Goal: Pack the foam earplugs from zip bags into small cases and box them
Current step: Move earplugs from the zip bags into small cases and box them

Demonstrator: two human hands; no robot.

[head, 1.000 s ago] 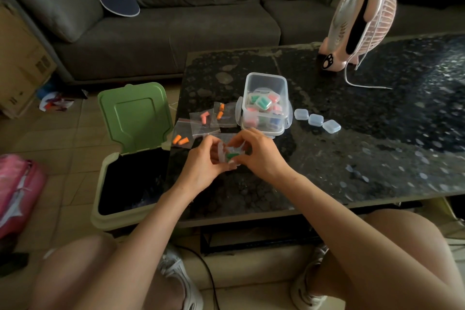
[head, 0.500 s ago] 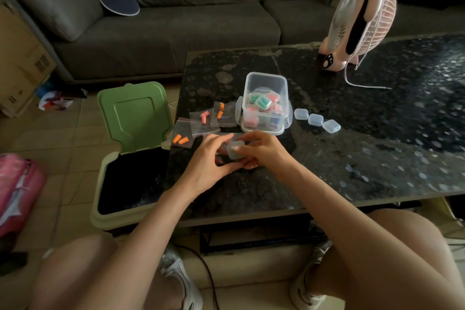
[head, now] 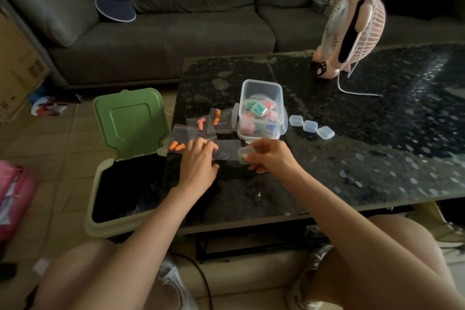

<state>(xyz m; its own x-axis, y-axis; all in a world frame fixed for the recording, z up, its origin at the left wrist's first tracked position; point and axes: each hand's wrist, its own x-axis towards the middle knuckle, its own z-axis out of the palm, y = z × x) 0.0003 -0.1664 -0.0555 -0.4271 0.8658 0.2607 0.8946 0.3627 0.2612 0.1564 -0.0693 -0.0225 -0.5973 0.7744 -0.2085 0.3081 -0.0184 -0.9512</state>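
Right hand (head: 271, 156) pinches a closed, cloudy case (head: 245, 155), green showing inside. Left hand (head: 198, 161) lies on an empty bag (head: 227, 150); I can't tell whether it grips.

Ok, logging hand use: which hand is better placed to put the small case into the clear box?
Right. The right hand pinches the small case just in front of the clear box; the left hand touches a zip bag, farther off.

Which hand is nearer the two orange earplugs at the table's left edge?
Left. The left hand lies just right of the orange earplugs, touching an empty zip bag; the right hand holds a small case farther right.
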